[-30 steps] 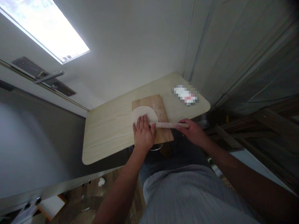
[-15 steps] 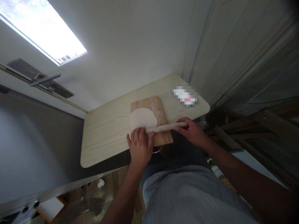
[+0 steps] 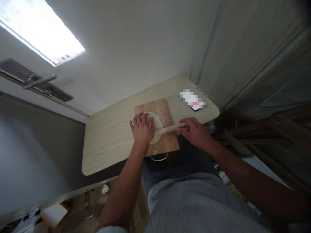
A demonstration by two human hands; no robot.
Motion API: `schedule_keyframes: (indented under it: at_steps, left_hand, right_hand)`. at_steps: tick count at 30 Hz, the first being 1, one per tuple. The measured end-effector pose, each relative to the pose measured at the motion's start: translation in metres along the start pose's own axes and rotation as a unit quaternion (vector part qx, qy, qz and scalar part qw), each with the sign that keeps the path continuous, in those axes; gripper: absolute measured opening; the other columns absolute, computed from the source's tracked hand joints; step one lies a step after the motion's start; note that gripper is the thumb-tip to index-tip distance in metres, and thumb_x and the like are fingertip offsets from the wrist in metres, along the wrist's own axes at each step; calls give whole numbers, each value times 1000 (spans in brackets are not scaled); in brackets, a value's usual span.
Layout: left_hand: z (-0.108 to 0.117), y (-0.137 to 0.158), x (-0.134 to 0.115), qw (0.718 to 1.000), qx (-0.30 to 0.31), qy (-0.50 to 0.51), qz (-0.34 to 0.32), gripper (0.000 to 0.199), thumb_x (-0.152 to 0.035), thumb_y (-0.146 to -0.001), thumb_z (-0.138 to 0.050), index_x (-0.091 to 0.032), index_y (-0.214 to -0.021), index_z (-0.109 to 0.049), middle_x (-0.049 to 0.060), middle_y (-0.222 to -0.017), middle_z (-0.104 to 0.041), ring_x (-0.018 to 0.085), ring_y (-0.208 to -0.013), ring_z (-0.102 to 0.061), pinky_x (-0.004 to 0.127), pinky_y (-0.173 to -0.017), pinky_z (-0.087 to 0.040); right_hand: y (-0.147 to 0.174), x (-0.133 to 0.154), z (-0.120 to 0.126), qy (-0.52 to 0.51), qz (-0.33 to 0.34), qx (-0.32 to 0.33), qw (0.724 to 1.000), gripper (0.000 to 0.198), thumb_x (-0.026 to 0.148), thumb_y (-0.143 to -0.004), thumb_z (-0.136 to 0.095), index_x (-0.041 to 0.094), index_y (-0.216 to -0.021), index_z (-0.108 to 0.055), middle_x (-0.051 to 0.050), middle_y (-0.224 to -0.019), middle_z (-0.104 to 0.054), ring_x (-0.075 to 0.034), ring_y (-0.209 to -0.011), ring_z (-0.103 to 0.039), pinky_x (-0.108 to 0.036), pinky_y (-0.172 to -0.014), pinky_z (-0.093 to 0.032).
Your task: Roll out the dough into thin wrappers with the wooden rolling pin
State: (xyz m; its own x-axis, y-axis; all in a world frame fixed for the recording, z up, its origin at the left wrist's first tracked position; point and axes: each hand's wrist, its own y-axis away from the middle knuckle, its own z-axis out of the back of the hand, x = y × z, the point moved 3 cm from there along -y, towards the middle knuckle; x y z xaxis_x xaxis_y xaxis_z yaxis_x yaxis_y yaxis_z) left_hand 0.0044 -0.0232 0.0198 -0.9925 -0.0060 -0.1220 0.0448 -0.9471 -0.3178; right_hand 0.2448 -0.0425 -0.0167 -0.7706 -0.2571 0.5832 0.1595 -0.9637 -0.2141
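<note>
Dough [image 3: 157, 121] on board [image 3: 169, 143]; right hand [image 3: 197, 132] holding rolling pin [image 3: 168, 129]; left hand [image 3: 143, 130], grip wide.

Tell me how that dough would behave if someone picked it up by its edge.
It would probably droop, since the dough looks thin and lies flat under the rolling pin. It may stretch or tear, having such a broad, thin spread. Sticking seems less likely where pale dust coats the board.

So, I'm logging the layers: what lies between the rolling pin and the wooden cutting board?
The head view shows flattened dough between the left part of the rolling pin and the cutting board.
</note>
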Motion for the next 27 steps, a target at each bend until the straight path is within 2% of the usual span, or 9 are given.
schedule_keyframes:
  at_steps: [3,6,10,13,20,27]
  left_hand:
    - [-5,-10,1,1000,9,-4,-1,39,-44,-104,-35,-26,-131,-57,9,-143,-57,30,-133,-47,56,-113,-32]
    - [-6,-18,3,1000,3,-2,4,41,-43,-104,-32,-25,-129,-58,10,-141,-58,30,-132,-48,55,-113,-33]
    - [-7,-27,3,1000,-6,1,13,41,-42,-104,-31,-23,-124,-61,12,-136,-61,31,-128,-51,55,-111,-34]
    - [-8,-31,3,1000,-9,-2,14,41,-42,-104,-31,-21,-122,-62,12,-133,-62,31,-126,-52,53,-110,-36]
    - [-7,-31,3,1000,-4,-4,3,41,-42,-104,-31,-20,-119,-63,12,-131,-64,30,-122,-55,47,-104,-41]
    - [-3,-17,1,1000,-6,1,-13,41,-43,-104,-31,-21,-115,-63,12,-127,-65,30,-118,-57,46,-101,-41]
  right_hand:
    - [-2,8,0,75,8,-18,997,47,55,-94,-54,18,-122,-65,-14,-116,-66,-30,-107,-60,-43,-89,-47]
    - [-6,26,-1,134,20,-58,989,40,46,-98,-50,19,-123,-65,-15,-124,-64,-32,-117,-54,-50,-99,-39]
    - [-14,47,-14,143,49,-72,986,33,31,-100,-44,20,-125,-63,-12,-132,-64,-30,-129,-47,-55,-114,-20]
    - [-17,50,-26,143,55,-66,986,36,33,-102,-39,20,-123,-65,-10,-135,-64,-30,-134,-44,-57,-116,-14]
    - [-12,47,-30,172,61,-44,982,47,42,-104,-36,18,-138,-58,-11,-150,-53,-33,-144,-34,-62,-118,-10]
    - [5,51,-31,172,66,-47,982,54,44,-104,-36,13,-146,-50,-15,-153,-49,-34,-144,-34,-65,-117,-10]
